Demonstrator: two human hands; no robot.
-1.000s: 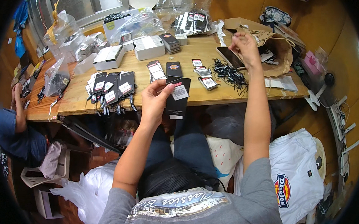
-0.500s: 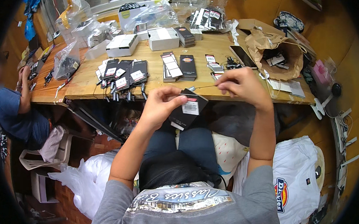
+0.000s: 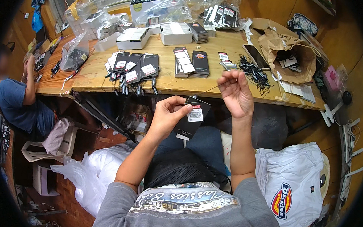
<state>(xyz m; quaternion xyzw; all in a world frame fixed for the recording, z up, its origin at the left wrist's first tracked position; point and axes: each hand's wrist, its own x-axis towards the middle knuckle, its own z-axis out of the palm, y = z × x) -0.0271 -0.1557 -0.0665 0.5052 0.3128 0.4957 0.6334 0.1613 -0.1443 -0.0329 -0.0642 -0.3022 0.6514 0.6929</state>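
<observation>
Between thumb and fingers, my left hand (image 3: 168,115) grips a black hang tag (image 3: 189,125) over my lap, just off the table's front edge. The tag bears a red-and-white barcode sticker (image 3: 196,114), and a white edge shows below it. From the tag's top corner a thin dark cord (image 3: 210,90) runs up to my right hand (image 3: 236,94), whose fingertips are pinched on it, palm showing. Close behind that hand lies a heap of black hang-tag cords (image 3: 255,74). Left of the heap are a small stack of barcode stickers (image 3: 228,65) and a stack of black tags (image 3: 200,65).
Strung black tags (image 3: 135,66) overhang the front of the wooden table (image 3: 97,81). White boxes of cards (image 3: 175,34) stand behind. An open paper bag (image 3: 275,48) and a phone (image 3: 256,55) lie at right. White shirts (image 3: 297,181) are beside me; a co-worker (image 3: 22,105) sits at left.
My right hand has moved left and turned its palm into view, still pinching the cord. The tag hangs more upright in my left hand. The whole view has shifted slightly.
</observation>
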